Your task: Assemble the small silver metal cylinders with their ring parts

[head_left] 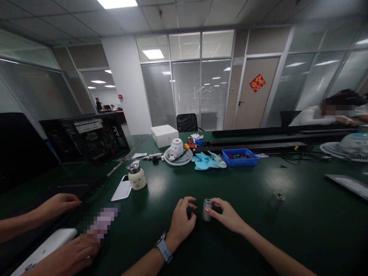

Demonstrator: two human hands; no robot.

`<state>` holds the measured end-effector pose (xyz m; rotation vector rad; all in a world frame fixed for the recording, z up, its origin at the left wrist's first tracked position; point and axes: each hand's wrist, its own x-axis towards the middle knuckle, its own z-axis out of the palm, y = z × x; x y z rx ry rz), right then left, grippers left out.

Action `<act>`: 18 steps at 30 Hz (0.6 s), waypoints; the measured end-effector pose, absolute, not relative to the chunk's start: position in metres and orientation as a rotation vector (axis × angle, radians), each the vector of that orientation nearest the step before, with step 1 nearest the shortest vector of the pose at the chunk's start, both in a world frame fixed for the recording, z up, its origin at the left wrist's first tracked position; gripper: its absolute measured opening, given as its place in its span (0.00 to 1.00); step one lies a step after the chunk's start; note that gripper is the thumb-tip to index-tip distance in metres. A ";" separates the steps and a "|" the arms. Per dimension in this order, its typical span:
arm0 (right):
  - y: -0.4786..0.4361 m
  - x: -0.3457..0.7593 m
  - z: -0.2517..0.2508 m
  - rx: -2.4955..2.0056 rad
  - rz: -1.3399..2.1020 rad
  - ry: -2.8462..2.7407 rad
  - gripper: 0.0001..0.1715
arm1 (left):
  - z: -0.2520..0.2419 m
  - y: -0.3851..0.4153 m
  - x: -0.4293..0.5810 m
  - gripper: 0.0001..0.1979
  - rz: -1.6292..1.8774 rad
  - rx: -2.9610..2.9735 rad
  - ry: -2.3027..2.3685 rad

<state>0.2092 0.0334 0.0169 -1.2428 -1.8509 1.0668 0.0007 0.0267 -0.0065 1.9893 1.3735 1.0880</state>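
Observation:
A small silver-grey metal cylinder [207, 211] with a dark top stands upright on the green table in front of me. My right hand [228, 216] grips it from the right, thumb against its near side and fingers behind its top edge. Just left of the cylinder is my left hand [182, 220], wearing a watch [163, 248]. Its fingers are curled but apart, with nothing between them. Farther right, a second, similar metal cylinder [277, 199] stands by itself.
Across the table [169, 191] lie a white fan housing [176, 147], light-blue fan blades [207, 160], a blue tray [240, 158] of small parts, and a white box [165, 136]. A cream jar [137, 177] stands by a phone [122, 189]. Another person's hands [59, 203] are at left.

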 end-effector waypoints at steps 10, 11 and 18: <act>0.032 0.213 0.013 -1.163 1.525 -1.495 0.32 | -0.008 0.027 -0.003 0.21 1.067 2.024 1.404; 0.033 0.215 0.014 -1.151 1.523 -1.482 0.31 | -0.007 0.026 -0.003 0.21 1.060 2.023 1.403; 0.024 0.298 0.070 -1.299 1.086 -1.751 0.21 | -0.004 0.025 -0.006 0.18 1.039 2.034 1.386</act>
